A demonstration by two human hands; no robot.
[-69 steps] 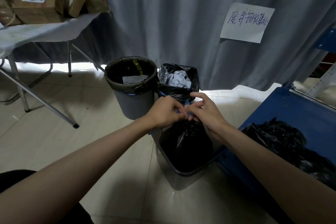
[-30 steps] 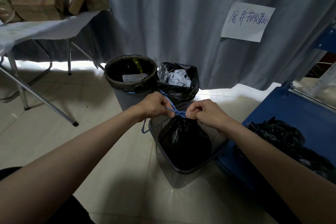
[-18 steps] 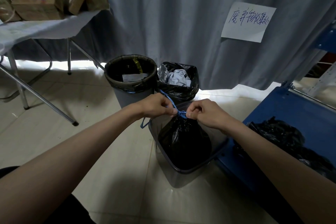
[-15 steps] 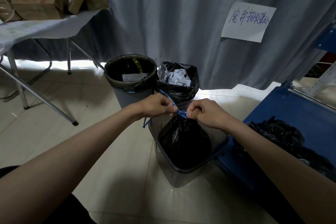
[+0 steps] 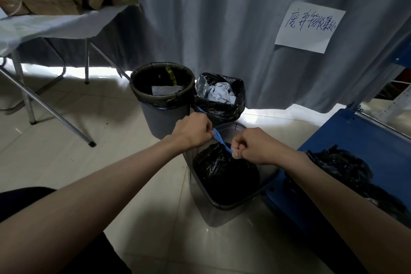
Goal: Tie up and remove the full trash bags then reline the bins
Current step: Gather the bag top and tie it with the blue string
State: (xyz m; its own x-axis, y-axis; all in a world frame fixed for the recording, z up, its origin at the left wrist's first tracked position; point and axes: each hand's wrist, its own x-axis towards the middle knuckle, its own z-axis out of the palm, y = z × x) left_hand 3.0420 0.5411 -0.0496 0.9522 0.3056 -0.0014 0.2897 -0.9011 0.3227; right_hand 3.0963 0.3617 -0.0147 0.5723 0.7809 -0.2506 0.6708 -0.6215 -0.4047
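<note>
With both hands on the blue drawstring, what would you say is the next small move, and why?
Probably lift the black bag out of the clear bin. The left hand and right hand already hold the blue drawstring taut over a cinched neck, and the bag sits inside the bin.

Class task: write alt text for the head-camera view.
Two hands, left hand and right hand, pull a blue drawstring taut over a black trash bag inside a clear bin. Two more lined bins stand behind, before a grey curtain.

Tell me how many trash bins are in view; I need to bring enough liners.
3: a round grey bin at back left, a black-bagged bin beside it, and the nearest bin under the hands.
</note>
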